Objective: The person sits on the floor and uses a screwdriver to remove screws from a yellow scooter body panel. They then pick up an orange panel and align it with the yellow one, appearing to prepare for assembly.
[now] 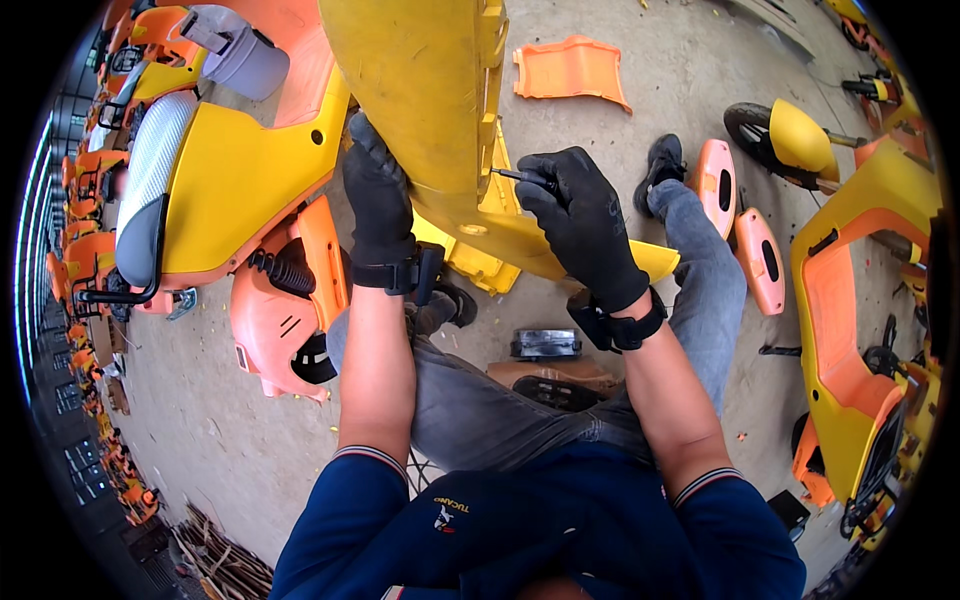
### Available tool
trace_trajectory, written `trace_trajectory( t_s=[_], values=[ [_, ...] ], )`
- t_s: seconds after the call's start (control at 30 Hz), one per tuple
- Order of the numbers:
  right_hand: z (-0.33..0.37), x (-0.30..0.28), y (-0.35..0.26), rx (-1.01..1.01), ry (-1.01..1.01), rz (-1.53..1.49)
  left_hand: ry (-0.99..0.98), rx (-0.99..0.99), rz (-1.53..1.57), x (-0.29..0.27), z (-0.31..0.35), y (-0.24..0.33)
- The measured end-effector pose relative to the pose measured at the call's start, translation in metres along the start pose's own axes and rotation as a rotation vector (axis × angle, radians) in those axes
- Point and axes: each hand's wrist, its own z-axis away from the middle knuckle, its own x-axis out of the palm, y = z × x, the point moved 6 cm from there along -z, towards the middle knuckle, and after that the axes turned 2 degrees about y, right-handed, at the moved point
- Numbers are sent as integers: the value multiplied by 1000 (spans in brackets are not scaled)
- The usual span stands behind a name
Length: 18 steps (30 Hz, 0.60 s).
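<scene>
A long yellow plastic body panel (420, 90) stands tilted in front of me, its notched edge facing right and a curved flange sweeping out to the lower right. My left hand (376, 195), in a black glove, grips the panel's left edge with its fingers partly hidden. In a pinch, my gloved right hand (578, 215) holds a thin dark rod-shaped tool (510, 174). The rod's tip is at the notched edge; whether it touches cannot be made out. Behind and below the panel lies another yellow plastic part (482, 265).
Left stands a yellow-and-orange scooter (250, 180) with a bucket (245, 62) by it. A pink-orange shell (275, 325) is beside my leg. An orange panel (570, 72) lies ahead. Two pink-orange covers (716, 190) and another scooter frame (825, 290) are right. A dark box (546, 344) sits between my legs.
</scene>
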Motion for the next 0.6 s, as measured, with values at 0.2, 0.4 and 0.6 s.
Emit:
trace_trajectory(
  t_s=[0.2, 0.4, 0.6],
  values=[
    [7, 9, 17, 785, -402, -402, 2, -107, 187, -16, 4, -19],
    [0, -1, 2, 547, -237, -323, -34, -71, 119, -4, 1, -4],
    [-1, 1, 3, 301, -189, -113, -11, -43, 47, 1, 1, 6]
  ],
)
